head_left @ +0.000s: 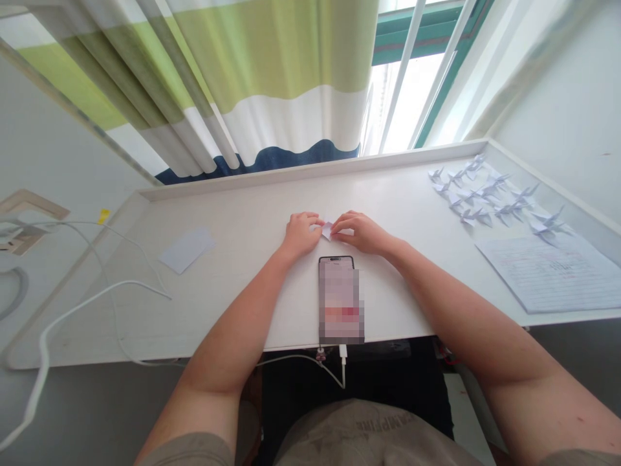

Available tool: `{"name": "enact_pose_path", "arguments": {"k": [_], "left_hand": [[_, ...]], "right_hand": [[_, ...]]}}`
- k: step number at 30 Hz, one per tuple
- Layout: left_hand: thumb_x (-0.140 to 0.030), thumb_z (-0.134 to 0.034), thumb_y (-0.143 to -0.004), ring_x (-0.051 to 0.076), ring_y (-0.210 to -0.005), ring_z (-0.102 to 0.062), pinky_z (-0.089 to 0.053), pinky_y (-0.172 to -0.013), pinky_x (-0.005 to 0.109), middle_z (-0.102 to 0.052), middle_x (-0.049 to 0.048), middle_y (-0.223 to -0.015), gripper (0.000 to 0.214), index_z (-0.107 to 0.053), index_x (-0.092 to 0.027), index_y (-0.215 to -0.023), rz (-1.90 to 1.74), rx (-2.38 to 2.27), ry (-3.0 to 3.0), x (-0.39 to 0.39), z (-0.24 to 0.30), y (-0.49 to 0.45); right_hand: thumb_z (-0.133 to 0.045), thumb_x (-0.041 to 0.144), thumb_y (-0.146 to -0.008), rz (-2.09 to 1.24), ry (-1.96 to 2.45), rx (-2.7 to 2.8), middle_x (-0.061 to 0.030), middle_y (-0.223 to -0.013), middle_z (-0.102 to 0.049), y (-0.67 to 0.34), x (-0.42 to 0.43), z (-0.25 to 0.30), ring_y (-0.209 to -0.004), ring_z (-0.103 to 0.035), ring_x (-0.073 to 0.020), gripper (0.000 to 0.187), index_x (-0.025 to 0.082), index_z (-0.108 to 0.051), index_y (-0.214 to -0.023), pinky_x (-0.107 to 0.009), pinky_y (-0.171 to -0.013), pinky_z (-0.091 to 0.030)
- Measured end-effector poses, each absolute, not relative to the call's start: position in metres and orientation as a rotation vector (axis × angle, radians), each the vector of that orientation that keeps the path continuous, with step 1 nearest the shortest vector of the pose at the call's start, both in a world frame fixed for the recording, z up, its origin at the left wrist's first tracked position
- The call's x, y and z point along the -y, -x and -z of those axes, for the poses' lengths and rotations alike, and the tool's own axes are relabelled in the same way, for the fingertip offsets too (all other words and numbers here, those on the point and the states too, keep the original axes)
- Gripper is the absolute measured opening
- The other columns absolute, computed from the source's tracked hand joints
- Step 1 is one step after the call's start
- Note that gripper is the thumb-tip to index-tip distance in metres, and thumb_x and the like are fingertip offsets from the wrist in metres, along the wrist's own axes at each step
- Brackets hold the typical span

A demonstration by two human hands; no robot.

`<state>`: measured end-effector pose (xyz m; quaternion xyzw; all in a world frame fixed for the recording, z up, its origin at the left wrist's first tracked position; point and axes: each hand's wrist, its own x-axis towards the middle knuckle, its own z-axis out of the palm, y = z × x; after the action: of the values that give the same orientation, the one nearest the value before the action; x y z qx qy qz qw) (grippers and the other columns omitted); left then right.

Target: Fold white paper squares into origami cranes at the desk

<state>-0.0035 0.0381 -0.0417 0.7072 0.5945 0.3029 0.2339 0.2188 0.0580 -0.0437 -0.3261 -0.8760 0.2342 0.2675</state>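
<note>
A small folded piece of white paper [327, 230] lies between my two hands near the middle of the white desk [252, 207]. My left hand [304, 233] has its fingers closed on the paper's left edge. From the other side, my right hand [359, 231] pinches its right edge with thumb and fingers. Parts of the paper are hidden behind the fingertips. Just in front of the hands lies a phone [339, 299] with its screen up and blurred, plugged into a white charging cable [343, 362].
Several folded paper cranes [504, 194] stand at the back right. A sheet of lined, written paper [553, 272] lies before them. Loose white paper sheets [187, 250] rest on the left. White cables [97, 304] cross the desk's left edge. A raised rim and curtain [291, 58] bound the back.
</note>
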Motion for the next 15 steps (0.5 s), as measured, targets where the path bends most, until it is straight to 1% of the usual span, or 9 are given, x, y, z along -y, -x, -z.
{"name": "enact_pose_path", "arguments": {"k": [6, 10, 12, 14, 15], "left_hand": [[-0.019, -0.074, -0.076, 0.040, -0.141, -0.052, -0.034, -0.128, 0.061, -0.075, 0.0085, -0.138, 0.027, -0.086, -0.027, -0.099, -0.817, -1.601, -1.932, -0.0391, 0.0384, 0.0081], [-0.025, -0.074, -0.083, 0.038, -0.140, -0.054, -0.034, -0.128, 0.060, -0.076, 0.0076, -0.134, 0.014, -0.085, -0.027, -0.091, -0.865, -1.592, -1.886, -0.0389, 0.0402, 0.0059], [-0.029, -0.075, -0.086, 0.037, -0.137, -0.056, -0.036, -0.126, 0.059, -0.078, 0.0082, -0.129, 0.008, -0.082, -0.026, -0.086, -0.909, -1.597, -1.885, -0.0377, 0.0407, 0.0043], [-0.026, -0.075, -0.087, 0.035, -0.134, -0.057, -0.039, -0.124, 0.056, -0.078, 0.0088, -0.125, 0.005, -0.080, -0.025, -0.089, -0.967, -1.579, -1.917, -0.0355, 0.0397, 0.0032], [-0.023, -0.074, -0.087, 0.033, -0.133, -0.058, -0.041, -0.124, 0.053, -0.079, 0.0087, -0.124, 0.007, -0.079, -0.025, -0.092, -1.007, -1.544, -1.942, -0.0342, 0.0387, 0.0030]], "right_hand": [[-0.071, 0.030, -0.099, -0.602, 0.867, 2.394, -0.0096, -0.116, -0.081, -0.2203, -0.0576, 0.0454, -0.114, -0.067, -0.0320, 0.016, 0.029, -0.086, -0.103, -0.052, -0.105, -0.047], [-0.070, 0.030, -0.100, -0.580, 0.849, 2.413, -0.0100, -0.113, -0.080, -0.2199, -0.0564, 0.0449, -0.112, -0.067, -0.0318, 0.016, 0.028, -0.084, -0.095, -0.051, -0.103, -0.048], [-0.067, 0.027, -0.101, -0.557, 0.838, 2.423, -0.0101, -0.111, -0.080, -0.2188, -0.0551, 0.0433, -0.114, -0.068, -0.0320, 0.017, 0.027, -0.081, -0.094, -0.051, -0.103, -0.047], [-0.063, 0.024, -0.103, -0.525, 0.842, 2.427, -0.0104, -0.110, -0.080, -0.2171, -0.0535, 0.0415, -0.115, -0.068, -0.0319, 0.017, 0.026, -0.078, -0.097, -0.051, -0.104, -0.047], [-0.061, 0.024, -0.104, -0.509, 0.853, 2.425, -0.0109, -0.110, -0.080, -0.2163, -0.0526, 0.0408, -0.114, -0.069, -0.0317, 0.017, 0.025, -0.077, -0.098, -0.051, -0.103, -0.047]]}}
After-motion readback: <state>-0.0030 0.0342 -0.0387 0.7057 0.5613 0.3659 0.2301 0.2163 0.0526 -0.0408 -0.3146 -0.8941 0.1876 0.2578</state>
